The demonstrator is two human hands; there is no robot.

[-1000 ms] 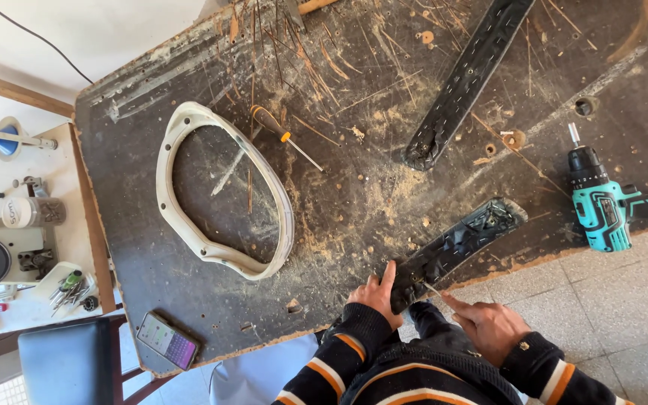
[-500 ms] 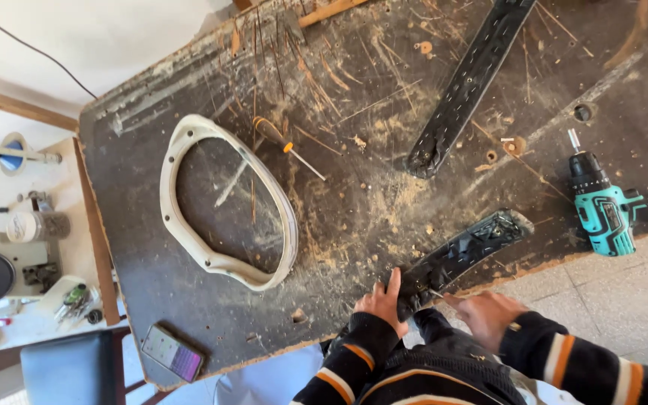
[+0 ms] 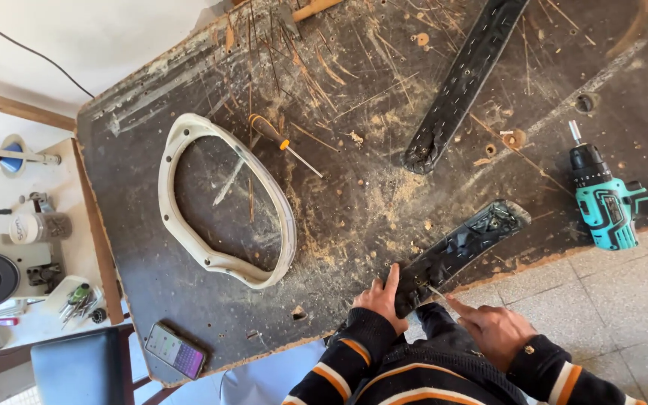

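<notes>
A black padded strip (image 3: 459,251) studded with rows of small metal fasteners is being worked at its near end, where it overhangs the front edge of the scarred, sawdust-strewn workbench (image 3: 384,187). The left hand (image 3: 382,300) is closed around that near end, thumb raised along its side, so the strip is pinned against the bench edge. The right hand (image 3: 493,330) is held just beside it with the forefinger extended toward a thin, pointed metal piece at the strip's end; whether that piece is pinched by the fingers or only touched cannot be told, as it is too small to read.

The step in hand is judged to be the picking or levering of a fastener at the strip's near end. For the next move, a firm hold by the left hand would be called for, together with a fine, controlled pull or pry by the right, so that the covering is not torn.

A second long black strip (image 3: 463,82) is laid diagonally farther up the bench. An oval, cream-coloured frame (image 3: 223,202) is set to the left, an orange-handled screwdriver (image 3: 279,139) just beside it, a teal cordless drill (image 3: 605,202) well apart at the right, and a smartphone (image 3: 176,350) near the front corner
</notes>
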